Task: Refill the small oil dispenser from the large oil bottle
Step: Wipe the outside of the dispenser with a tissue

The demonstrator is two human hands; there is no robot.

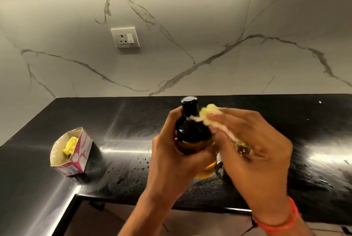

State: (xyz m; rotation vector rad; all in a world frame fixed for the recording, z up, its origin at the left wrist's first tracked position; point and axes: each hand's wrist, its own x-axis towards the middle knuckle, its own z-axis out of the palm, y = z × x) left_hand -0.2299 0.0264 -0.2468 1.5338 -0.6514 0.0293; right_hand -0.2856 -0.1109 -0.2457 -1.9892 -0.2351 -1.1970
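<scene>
Left hand [171, 151] grips small oil dispenser [192, 134]; right hand [253, 151] pinches oily tissue [207, 113] at neck; wipe downward, keep dispenser upright.

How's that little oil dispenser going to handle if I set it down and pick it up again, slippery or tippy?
Probably slippery: the right hand is wiping the oil dispenser with an oil-yellowed tissue, and droplets dot the counter. It looks like glass, so likely fragile. Tall and narrow with oil inside, it may tip if nudged; the left hand grips its body.
</scene>
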